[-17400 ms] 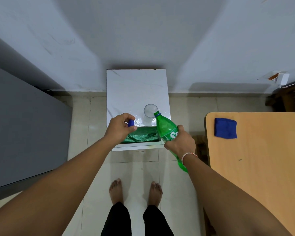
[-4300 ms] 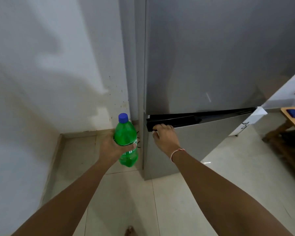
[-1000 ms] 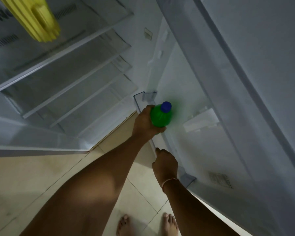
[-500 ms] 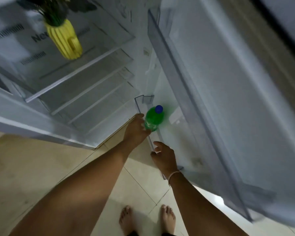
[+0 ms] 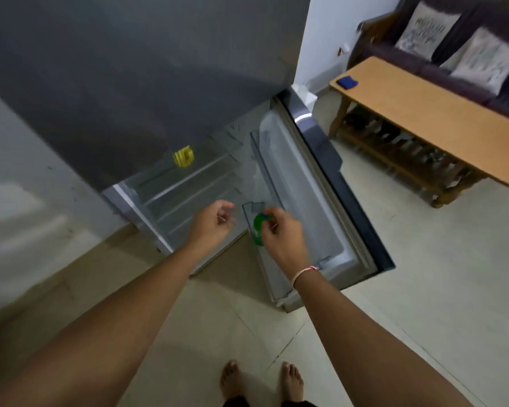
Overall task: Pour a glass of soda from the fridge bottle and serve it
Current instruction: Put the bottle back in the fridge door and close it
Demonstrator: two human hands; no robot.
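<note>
The green soda bottle (image 5: 258, 227) with its blue cap stands in the lower shelf of the open fridge door (image 5: 321, 201), partly hidden behind my right hand. My right hand (image 5: 282, 233) hovers in front of the bottle, fingers loosely curled, holding nothing. My left hand (image 5: 212, 224) floats in front of the fridge's lower compartment, fingers apart and empty. The frame is blurred by motion. No glass is in view.
The grey fridge (image 5: 130, 83) fills the upper left; a yellow item (image 5: 183, 156) sits on an inner shelf. A wooden table (image 5: 423, 113) with a blue cloth (image 5: 347, 81) stands at right, a dark sofa with cushions (image 5: 465, 45) behind it. My bare feet are on the tiled floor (image 5: 423, 289).
My left hand has let go of the bottle, which now stands in the door shelf. Both hands have pulled back, and my view has risen and swung right.
</note>
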